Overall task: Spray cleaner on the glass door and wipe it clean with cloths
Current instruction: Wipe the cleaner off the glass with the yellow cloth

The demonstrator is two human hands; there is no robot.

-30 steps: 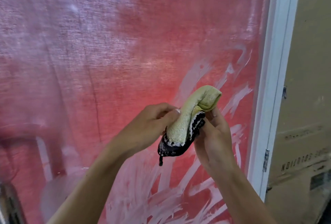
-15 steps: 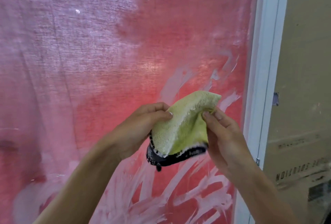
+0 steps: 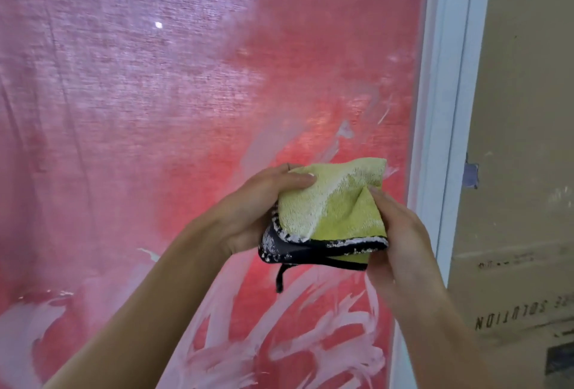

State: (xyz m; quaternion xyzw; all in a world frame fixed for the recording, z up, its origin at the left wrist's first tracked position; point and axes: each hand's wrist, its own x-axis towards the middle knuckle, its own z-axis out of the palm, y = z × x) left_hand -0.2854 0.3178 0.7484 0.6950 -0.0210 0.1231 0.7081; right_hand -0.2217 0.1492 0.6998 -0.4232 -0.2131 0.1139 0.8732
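A yellow-green cloth [image 3: 332, 205] with a black trim, flecked with white foam, is folded between both hands in front of the glass door [image 3: 186, 93]. My left hand [image 3: 257, 211] grips its left side, thumb on top. My right hand [image 3: 394, 233] pinches its right edge and supports it from below. The glass shows a red curtain behind it. White smears of cleaner streak the lower part of the pane [image 3: 248, 342] and a few marks sit near the right edge. A black tag hangs under the cloth.
The white door frame [image 3: 444, 109] runs down the right side of the glass. Right of it is a brown cardboard surface [image 3: 525, 171] with mirrored black lettering low down.
The cloth has gone from a narrow upright roll to a wider folded pad held flat between both hands. The view has shifted slightly right to left against the frame.
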